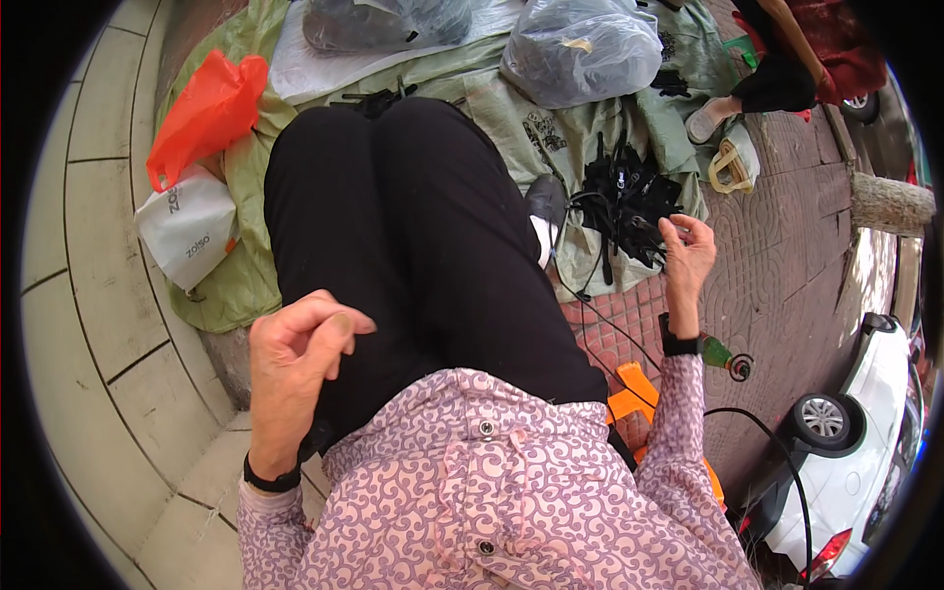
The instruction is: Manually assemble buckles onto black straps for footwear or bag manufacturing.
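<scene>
My left hand (300,359) is raised over my lap, its thumb and forefinger brought together in a pinch. Whatever lies between those fingertips, if anything, is too small to make out. Out to the right, my right hand (690,258) hovers beside a pile of black straps (629,192), its thumb and fingers slightly apart. I see nothing held in it, though dark pieces lie close behind the fingertips. The pile rests on a green woven sheet (487,93) by my dark shoe (546,202). Black trousers (393,226) cover my legs.
Clear plastic bags (585,54) stand ahead. At left lie a red plastic bag (211,113) and a white bag (192,226). Black cable (624,334) runs beside an orange object (634,388). Another person's foot (710,118) is at upper right; a white car (846,442) stands at right.
</scene>
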{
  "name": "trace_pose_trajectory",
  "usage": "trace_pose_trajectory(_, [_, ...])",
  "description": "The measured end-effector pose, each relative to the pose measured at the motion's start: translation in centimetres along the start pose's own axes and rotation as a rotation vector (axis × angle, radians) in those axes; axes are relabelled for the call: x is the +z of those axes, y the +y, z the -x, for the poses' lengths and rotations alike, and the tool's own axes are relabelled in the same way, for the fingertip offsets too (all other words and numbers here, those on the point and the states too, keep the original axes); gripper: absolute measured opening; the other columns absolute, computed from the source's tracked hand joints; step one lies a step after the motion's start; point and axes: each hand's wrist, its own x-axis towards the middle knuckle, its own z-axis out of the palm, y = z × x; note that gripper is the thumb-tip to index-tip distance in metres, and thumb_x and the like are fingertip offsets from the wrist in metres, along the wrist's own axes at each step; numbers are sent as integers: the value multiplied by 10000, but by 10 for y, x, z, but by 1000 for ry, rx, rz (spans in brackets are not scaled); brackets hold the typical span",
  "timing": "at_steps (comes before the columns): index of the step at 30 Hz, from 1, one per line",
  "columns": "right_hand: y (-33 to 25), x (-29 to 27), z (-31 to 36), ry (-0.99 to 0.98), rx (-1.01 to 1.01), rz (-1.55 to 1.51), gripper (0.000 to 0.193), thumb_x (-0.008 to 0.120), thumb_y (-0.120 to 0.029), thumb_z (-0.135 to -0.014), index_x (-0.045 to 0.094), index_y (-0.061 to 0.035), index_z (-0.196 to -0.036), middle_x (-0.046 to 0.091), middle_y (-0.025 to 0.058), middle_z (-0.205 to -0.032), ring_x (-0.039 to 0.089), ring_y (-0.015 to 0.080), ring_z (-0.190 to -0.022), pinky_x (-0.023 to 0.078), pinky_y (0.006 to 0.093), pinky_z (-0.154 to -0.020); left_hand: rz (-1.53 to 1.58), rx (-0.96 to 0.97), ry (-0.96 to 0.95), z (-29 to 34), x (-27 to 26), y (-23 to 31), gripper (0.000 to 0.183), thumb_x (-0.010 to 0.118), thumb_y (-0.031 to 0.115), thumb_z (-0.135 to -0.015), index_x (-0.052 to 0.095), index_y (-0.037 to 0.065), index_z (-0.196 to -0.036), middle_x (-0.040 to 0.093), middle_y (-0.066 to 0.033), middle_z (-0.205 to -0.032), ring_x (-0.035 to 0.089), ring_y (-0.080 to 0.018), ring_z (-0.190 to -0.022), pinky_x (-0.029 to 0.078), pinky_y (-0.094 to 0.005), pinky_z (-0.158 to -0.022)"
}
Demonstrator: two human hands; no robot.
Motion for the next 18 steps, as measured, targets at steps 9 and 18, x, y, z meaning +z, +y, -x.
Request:
trace_pose_trajectory(9, [36, 174, -9, -375, 16, 60, 115, 659, -82, -777, 716, -26, -860, 680, 94, -704, 635, 135, -614, 509, 295, -607, 90, -253, 99, -13, -13, -3, 218, 567, 110, -954, 674, -66, -881, 578, -43, -568, 417, -29, -384, 298, -173, -380])
trace_pose_trajectory(18, [62, 352, -64, -440, -319, 122, 225, 562, 20, -723, 685, -29, -905, 647, 171, -911, 629, 385, -873, 504, 425, -763, 135, -576, 120, -43, -14, 20, 184, 545, 36, -921, 657, -94, -853, 607, -96, -547, 458, -64, -353, 348, -187, -356])
